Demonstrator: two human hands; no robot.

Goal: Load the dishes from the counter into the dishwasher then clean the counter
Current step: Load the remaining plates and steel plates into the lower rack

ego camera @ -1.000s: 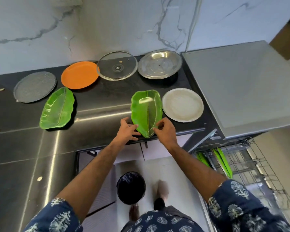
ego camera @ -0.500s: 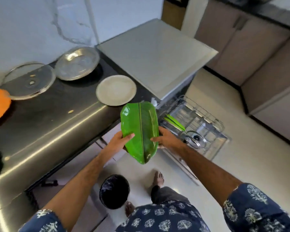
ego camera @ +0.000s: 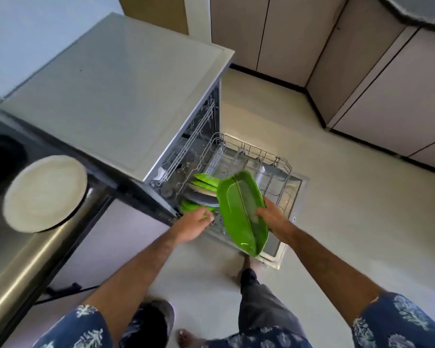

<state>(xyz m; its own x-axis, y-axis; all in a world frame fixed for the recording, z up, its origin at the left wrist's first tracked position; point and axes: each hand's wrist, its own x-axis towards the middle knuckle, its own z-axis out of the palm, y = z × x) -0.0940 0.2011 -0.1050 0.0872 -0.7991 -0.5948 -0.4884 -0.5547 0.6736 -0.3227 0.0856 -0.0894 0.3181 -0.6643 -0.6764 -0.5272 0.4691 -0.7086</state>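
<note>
Right hand point(ego camera: 271, 219) gripping the right edge of the green leaf-shaped plate point(ego camera: 239, 212), thumb curled over onto the inner face, fingers hidden behind. Plate tilted up on edge, hanging in the air above the pulled-out lower rack point(ego camera: 274, 169) of the dishwasher point(ego camera: 111, 96), not touching any wire as far as can be seen. Left hand point(ego camera: 194, 224) off the plate, fingers curled down at the near left corner of the rack; looks like it might be hooked on the rack wire, but too blurry to say, so can't tell what it's holding, if anything. Just past the left hand, already standing in the rack: more green leaf plates point(ego camera: 204, 182) and a grey round plate point(ego camera: 204, 198) slotted between them, all packed at the rack's left end. Right end of the rack bare wire. Over on the left, a white round plate point(ego camera: 45, 192) lying flat near the right edge of the dark bench point(ego camera: 15, 249), right next to the dishwasher's side. Blue patterned sleeves point(ego camera: 399, 322) at the bottom, bare feet on the pale floor point(ego camera: 349, 222).
</note>
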